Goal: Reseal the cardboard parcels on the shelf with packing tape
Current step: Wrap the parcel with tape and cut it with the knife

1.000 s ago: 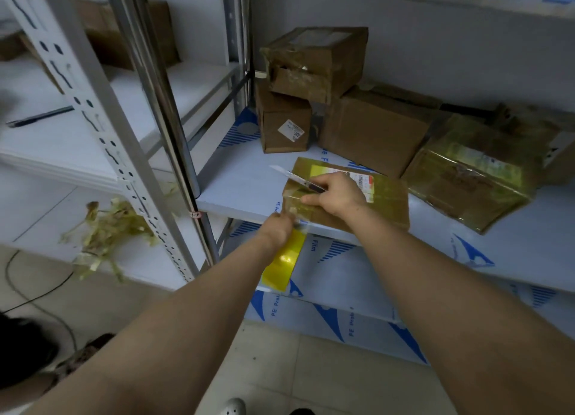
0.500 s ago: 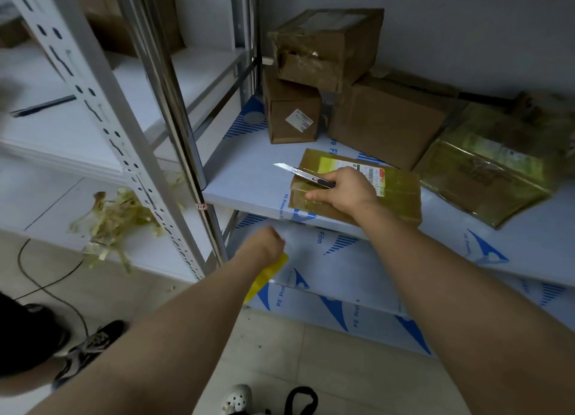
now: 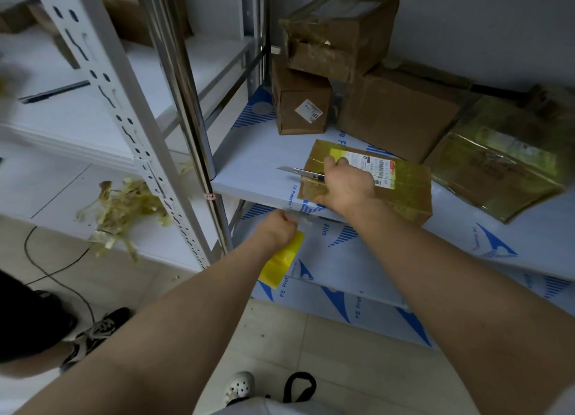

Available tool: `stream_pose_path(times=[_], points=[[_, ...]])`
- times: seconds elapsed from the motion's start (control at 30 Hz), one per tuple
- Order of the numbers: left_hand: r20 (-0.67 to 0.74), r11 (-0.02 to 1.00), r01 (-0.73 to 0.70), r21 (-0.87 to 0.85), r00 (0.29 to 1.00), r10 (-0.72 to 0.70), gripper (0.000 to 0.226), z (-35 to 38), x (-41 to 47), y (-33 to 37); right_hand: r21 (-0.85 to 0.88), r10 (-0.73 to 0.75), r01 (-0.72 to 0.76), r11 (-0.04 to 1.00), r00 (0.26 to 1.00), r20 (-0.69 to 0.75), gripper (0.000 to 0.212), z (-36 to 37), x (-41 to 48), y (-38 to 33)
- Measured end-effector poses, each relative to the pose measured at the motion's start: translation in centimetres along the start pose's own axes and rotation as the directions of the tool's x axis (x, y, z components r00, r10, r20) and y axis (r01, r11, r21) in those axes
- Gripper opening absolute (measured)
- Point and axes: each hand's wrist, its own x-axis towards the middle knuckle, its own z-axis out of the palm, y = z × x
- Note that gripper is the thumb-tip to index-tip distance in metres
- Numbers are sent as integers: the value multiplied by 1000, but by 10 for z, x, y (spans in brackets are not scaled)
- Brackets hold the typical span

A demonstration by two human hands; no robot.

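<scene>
flat parcel point(image 3: 404, 181) at shelf point(image 3: 249, 153) front edge, stacked boxes point(image 3: 336, 41) behind, tape scraps point(image 3: 124, 209) left

Black sneaker point(image 3: 96, 330) (laced), floor cable point(image 3: 25, 246)

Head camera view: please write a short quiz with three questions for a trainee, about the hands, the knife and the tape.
1. True or false: the right hand holds a utility knife over the flat parcel.
2. The yellow tape in the left hand is: A) on top of the parcel; B) lower than the front edge of the shelf board; C) lying on the floor.
3. Fill in: in the picture, the knife blade points to the ___.
Key: 1 true; 2 B; 3 left.
</scene>
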Motion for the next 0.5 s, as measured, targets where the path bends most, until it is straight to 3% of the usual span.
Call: stream_pose_path(times=[0.2, 0.33, 0.5], points=[[13, 999, -2, -34, 1000, 3, 32, 0, 0, -5, 69, -40, 36, 997, 997, 70, 71, -5, 2, 11], [18, 999, -23, -46, 1000, 24, 34, 0, -2, -1, 123, 73, -78, 989, 996, 46, 80, -4, 2, 3], [18, 999, -19, -40, 1000, 20, 33, -1, -2, -1, 52, 73, -76, 996, 996, 46, 65, -6, 4, -4]])
